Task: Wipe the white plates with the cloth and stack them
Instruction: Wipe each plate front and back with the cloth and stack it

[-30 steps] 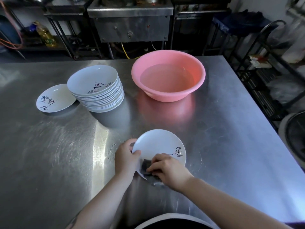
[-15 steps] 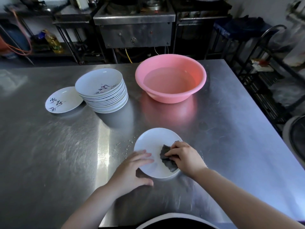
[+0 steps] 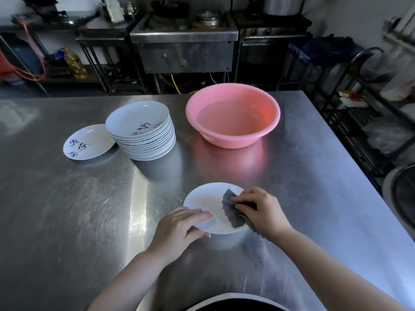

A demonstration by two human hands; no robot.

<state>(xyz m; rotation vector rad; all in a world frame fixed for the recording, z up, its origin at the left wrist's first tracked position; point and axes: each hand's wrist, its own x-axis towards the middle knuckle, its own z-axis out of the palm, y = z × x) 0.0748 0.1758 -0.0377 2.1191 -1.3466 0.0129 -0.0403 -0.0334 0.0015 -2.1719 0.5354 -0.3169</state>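
Steel desk (image 3: 67, 221), kitchen bkgd. Since 1 s ago the plate (image 3: 208, 205) was laid flat near the front edge. Left hand (image 3: 179, 230) now spread on its rim; right hand (image 3: 260, 212) pinches cloth (image 3: 231, 209) on it. Wipe underway; stack (image 3: 143, 133) waits, well apart.

we've got a scuffed steel tabletop (image 3: 67, 209), pink basin (image 3: 233, 135) of water near the far edge, steel stove unit (image 3: 186, 52) behind it, yellow oil bottle (image 3: 75, 63) back left, wire racks (image 3: 359, 122) off right
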